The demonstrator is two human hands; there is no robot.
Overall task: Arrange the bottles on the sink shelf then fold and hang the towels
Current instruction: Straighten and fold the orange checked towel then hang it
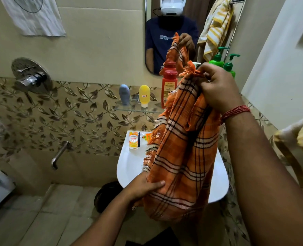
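While the bottles already stand on the clear glass shelf (138,108), folding seems under way: above the white sink (127,167), the right hand (216,89) pinches the orange checked fringed towel (179,157)'s top, the left hand (145,187) grips its lower edge. Next, likely bring the edges together evenly.

wall mirror (154,41), shower valve (31,77), spout (59,154)

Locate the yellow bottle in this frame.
In the head view, the yellow bottle stands cap-down on the glass shelf, between the grey bottle and the red bottle.
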